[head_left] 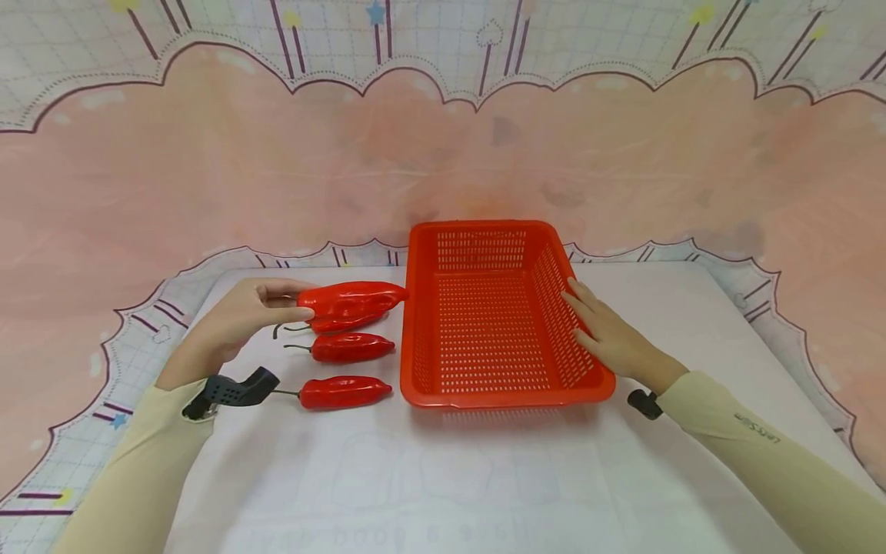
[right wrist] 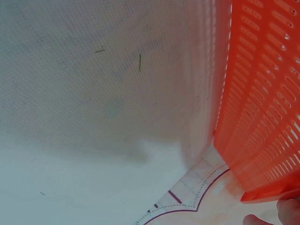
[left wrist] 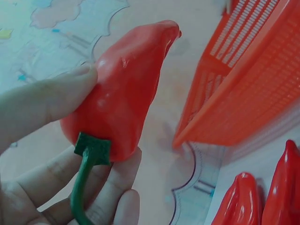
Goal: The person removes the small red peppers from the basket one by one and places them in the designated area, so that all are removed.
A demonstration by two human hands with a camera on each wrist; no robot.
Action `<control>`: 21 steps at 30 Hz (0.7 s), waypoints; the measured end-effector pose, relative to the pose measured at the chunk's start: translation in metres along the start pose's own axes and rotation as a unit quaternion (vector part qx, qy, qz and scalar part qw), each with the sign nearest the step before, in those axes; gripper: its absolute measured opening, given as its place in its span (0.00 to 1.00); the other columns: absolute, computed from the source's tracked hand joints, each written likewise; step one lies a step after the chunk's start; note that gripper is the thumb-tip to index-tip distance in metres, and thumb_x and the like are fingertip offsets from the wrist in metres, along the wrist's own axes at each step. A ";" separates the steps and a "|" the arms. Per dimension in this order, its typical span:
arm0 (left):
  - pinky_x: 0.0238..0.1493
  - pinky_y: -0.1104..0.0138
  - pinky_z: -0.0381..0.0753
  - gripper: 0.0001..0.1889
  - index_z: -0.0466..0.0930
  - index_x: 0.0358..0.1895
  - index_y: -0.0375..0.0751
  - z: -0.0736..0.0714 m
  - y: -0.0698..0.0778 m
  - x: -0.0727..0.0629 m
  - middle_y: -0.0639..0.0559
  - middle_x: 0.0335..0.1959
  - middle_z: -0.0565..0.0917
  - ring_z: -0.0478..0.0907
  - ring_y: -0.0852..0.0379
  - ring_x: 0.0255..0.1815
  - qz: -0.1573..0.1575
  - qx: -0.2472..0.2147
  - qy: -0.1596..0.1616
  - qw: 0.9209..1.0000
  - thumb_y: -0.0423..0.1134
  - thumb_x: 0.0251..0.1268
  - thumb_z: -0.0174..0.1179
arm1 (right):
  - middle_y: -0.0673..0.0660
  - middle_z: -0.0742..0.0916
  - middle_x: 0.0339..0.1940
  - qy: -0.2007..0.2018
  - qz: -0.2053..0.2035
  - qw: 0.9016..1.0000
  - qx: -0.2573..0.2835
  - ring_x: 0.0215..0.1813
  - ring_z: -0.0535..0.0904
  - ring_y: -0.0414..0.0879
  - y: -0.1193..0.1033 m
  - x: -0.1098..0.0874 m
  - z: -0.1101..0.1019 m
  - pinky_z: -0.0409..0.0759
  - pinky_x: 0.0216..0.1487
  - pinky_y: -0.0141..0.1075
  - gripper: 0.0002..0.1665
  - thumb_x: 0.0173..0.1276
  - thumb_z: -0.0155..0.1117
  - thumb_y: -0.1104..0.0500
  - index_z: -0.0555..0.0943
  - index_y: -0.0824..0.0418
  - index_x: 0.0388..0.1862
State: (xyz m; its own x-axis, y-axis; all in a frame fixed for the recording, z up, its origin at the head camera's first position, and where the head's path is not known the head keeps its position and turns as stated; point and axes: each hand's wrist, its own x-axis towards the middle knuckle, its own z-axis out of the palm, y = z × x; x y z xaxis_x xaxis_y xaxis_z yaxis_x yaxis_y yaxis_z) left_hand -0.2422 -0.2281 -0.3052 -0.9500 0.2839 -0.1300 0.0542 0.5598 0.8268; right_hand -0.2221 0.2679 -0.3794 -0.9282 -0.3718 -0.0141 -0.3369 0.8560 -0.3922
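Observation:
My left hand (head_left: 252,308) holds a red pepper (head_left: 353,296) between thumb and fingers, its tip pointing right at the basket's left rim. In the left wrist view this pepper's green stem (left wrist: 86,183) hangs down past the fingers. Below it on the table lie three more: a partly covered red pepper (head_left: 346,325), a second red pepper (head_left: 353,348) and a third red pepper (head_left: 346,392). A red plastic basket (head_left: 508,398) stands to their right with nothing in it. Across its right rim rests my right hand (head_left: 612,335), fingers fairly straight; the right wrist view shows only fingertips (right wrist: 287,211).
A white cloth (head_left: 477,469) covers the table. Behind rises a pink patterned backdrop (head_left: 311,169) with scalloped borders. Dark wrist cameras sit at the left cuff (head_left: 238,388) and the right cuff (head_left: 645,404). Small green bits (right wrist: 139,62) lie on the cloth.

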 end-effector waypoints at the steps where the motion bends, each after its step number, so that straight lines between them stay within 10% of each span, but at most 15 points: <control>1: 0.62 0.44 0.69 0.29 0.69 0.63 0.33 -0.003 -0.003 -0.002 0.68 0.37 0.84 0.79 0.72 0.39 -0.001 -0.006 0.001 1.000 0.46 0.62 0.60 | 0.58 0.43 0.79 0.000 0.001 1.000 0.003 0.77 0.41 0.61 0.000 0.000 0.000 0.54 0.68 0.65 0.39 0.71 0.47 0.56 0.45 0.62 0.76; 14: 0.59 0.42 0.63 0.30 0.66 0.64 0.34 -0.031 -0.038 -0.031 0.75 0.32 0.82 0.71 0.69 0.44 -0.053 -0.014 0.013 0.998 0.48 0.65 0.58 | 0.55 0.42 0.79 -0.001 0.006 1.000 0.016 0.78 0.40 0.60 0.001 0.001 0.002 0.53 0.68 0.65 0.39 0.71 0.46 0.55 0.45 0.60 0.76; 21: 0.48 0.61 0.73 0.16 0.75 0.57 0.54 -0.045 -0.064 -0.043 0.75 0.35 0.81 0.71 0.71 0.44 -0.059 0.001 0.005 0.998 0.45 0.67 0.55 | 0.56 0.43 0.79 -0.002 0.005 1.000 0.017 0.78 0.41 0.60 0.000 0.001 0.002 0.53 0.68 0.66 0.39 0.72 0.46 0.55 0.45 0.60 0.76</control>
State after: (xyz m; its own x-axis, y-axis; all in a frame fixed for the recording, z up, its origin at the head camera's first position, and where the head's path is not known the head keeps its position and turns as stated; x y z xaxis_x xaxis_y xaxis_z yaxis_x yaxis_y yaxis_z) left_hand -0.2185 -0.3106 -0.3280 -0.9529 0.2080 -0.2206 -0.0578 0.5896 0.8056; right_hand -0.2225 0.2673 -0.3810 -0.9308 -0.3649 -0.0221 -0.3220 0.8470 -0.4230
